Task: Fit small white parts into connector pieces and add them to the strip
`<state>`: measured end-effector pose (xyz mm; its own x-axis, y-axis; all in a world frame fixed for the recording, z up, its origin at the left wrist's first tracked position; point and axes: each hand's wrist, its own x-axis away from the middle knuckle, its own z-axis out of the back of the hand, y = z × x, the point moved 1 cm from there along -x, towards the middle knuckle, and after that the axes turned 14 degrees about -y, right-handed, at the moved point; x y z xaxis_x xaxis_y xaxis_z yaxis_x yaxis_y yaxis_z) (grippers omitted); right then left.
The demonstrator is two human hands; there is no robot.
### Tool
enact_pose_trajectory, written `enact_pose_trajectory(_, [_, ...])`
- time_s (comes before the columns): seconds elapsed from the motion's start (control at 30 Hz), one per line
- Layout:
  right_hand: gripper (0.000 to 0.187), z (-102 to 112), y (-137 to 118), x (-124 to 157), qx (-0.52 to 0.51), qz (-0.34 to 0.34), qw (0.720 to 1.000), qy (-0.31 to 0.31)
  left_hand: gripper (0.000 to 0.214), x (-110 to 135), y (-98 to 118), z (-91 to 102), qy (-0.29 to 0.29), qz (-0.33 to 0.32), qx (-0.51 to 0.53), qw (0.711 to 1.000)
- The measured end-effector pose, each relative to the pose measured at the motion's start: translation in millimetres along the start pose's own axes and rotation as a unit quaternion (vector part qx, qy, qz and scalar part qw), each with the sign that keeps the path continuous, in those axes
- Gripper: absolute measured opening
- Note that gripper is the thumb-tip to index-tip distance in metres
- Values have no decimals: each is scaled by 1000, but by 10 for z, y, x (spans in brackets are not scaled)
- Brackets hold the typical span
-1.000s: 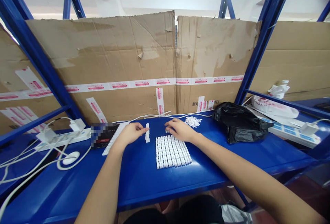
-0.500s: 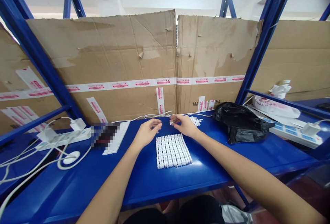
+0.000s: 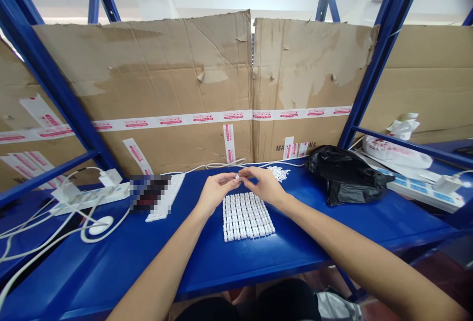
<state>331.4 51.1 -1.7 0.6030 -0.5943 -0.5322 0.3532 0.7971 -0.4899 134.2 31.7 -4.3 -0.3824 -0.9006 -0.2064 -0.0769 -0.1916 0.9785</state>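
Observation:
My left hand (image 3: 214,192) and my right hand (image 3: 265,185) meet fingertip to fingertip above the back of the blue table. Between them they pinch a small white plastic piece (image 3: 237,176), its details too small to make out. Just in front of the hands, a block of white plastic pieces (image 3: 248,217) lies in neat rows on the tabletop. A loose pile of small white parts (image 3: 280,173) is behind my right hand.
A black plastic bag (image 3: 343,176) lies at right, near a power strip (image 3: 424,190). On the left are another white sheet-like row of pieces (image 3: 166,203), a blurred-out dark object, a power strip (image 3: 121,191) and tangled white cables. Cardboard panels (image 3: 177,89) stand along the back.
My hands have come together from a small gap. The white piece, which was in my right fingertips, is now between both hands. The rows on the table have stayed put.

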Motion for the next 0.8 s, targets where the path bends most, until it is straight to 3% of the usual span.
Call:
enact_pose_trajectory(0.27, [19,15,-13,-50,214,-8,976,-40,44,3,16,-81,8,24,10,1000])
enact_pose_trajectory(0.47, [16,323,363,7,310,-187,931,-48,40,-14,17,-78,28,5,-29,999])
enact_pose_trajectory(0.57, [12,454,543,113,342,-231,908,-71,39,-24,22,-38,45,-21,-48,998])
enact_pose_trajectory(0.63, [9,454,560,149,332,-219,915,-63,38,-25,21,-25,44,-32,-63,997])
enact_pose_trajectory(0.8, [20,194,271,71,171,-112,979,-17,26,-22,-3,-41,36,-50,-127,990])
